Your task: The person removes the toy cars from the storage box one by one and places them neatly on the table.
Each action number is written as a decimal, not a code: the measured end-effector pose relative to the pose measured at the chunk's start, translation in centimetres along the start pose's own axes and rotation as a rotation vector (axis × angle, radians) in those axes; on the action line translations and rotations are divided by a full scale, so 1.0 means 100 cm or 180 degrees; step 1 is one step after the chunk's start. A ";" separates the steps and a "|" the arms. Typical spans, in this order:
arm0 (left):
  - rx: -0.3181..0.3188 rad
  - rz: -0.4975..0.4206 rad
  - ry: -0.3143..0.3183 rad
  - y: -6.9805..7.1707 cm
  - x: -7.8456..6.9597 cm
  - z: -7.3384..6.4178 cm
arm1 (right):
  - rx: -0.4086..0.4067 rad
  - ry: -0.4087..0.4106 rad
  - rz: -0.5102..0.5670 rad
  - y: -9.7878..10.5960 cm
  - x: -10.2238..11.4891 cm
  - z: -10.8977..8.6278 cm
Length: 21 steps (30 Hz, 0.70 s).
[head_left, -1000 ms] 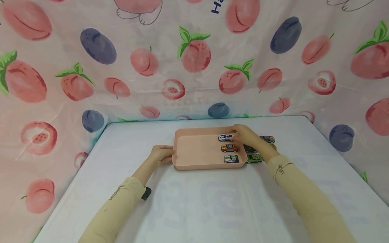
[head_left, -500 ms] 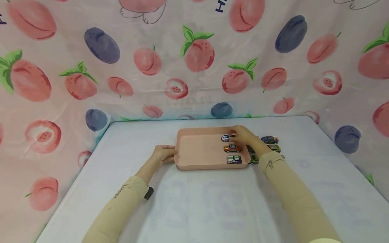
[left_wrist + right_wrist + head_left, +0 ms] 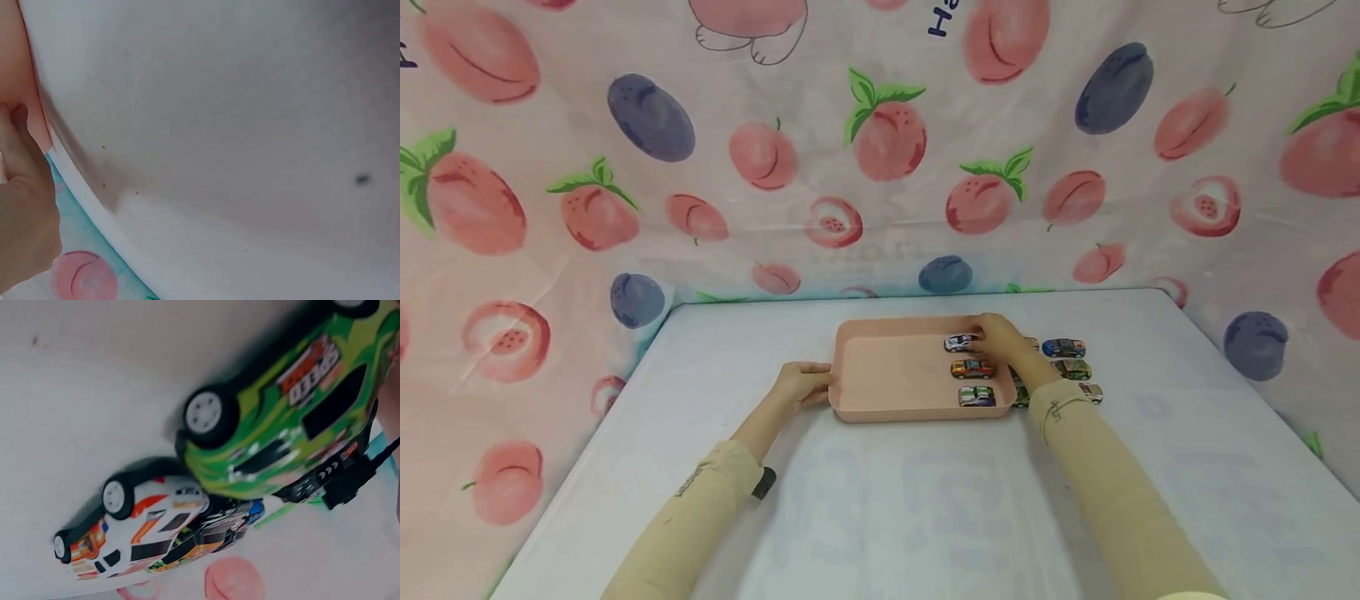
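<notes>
My left hand [image 3: 797, 384] grips the left wall of the pink tray [image 3: 887, 367]; in the left wrist view its fingertips meet the tray's edge. Over the tray's right end, my right hand [image 3: 1002, 340] holds a white toy car [image 3: 958, 342] by its right side, with part of that car hidden by the fingers. Toward the front of the tray, an orange-red toy car [image 3: 972, 368] and a white-and-green toy car [image 3: 977, 397] lie below it in a column.
Right of the tray stand several more toy cars, among them a blue one [image 3: 1064, 348], a camouflage-green one [image 3: 1072, 369] and a white one [image 3: 1091, 392]. My right forearm partly covers this group. A bright green car [image 3: 294, 419] looms large in the right wrist view.
My right forearm has swung left, uncovering more of the cars beside the tray, while its fingers stay at the white toy car. The left hand keeps its place on the tray.
</notes>
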<state>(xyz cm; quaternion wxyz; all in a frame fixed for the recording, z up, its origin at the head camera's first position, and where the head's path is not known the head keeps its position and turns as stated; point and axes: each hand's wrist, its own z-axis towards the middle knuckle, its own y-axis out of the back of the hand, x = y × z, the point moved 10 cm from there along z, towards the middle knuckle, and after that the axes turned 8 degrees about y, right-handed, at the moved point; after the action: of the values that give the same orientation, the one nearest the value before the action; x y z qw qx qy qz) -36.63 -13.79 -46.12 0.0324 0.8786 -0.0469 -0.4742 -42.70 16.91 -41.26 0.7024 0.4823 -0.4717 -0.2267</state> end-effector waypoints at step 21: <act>-0.0106 -0.0028 0.0000 0.001 -0.002 -0.002 | 0.0293 -0.0190 -0.0636 -0.010 0.009 0.010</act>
<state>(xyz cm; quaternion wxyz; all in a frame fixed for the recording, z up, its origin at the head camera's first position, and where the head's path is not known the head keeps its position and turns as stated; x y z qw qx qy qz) -36.59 -13.87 -45.88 0.0449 0.8781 -0.0351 -0.4750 -43.08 15.34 -41.71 0.6390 0.5517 -0.4520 -0.2880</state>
